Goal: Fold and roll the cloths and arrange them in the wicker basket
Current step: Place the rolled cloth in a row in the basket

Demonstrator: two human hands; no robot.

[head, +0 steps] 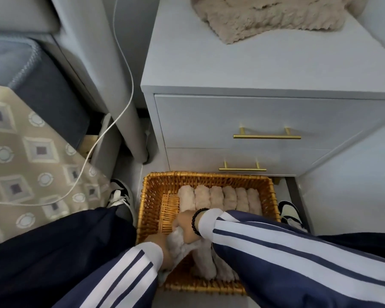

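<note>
A golden wicker basket [209, 177] stands on the floor between my feet, in front of a grey nightstand. Along its far side lie several rolled beige cloths [218, 197] side by side, and more rolls [206, 261] lie at its near side. Over the basket's left half, my left hand [158, 247] and my right hand [185, 225] both grip one fluffy beige cloth [176, 243]. Both arms wear navy sleeves with white stripes, and a black bead bracelet sits on my right wrist. More beige cloth [265, 16] is piled on top of the nightstand.
The grey nightstand [209, 67] has two drawers with brass handles [267, 136]. A bed with a patterned cover [20, 163] is at the left, with a white cable [125, 70] hanging across it. My shoes [120, 196] stand on either side of the basket.
</note>
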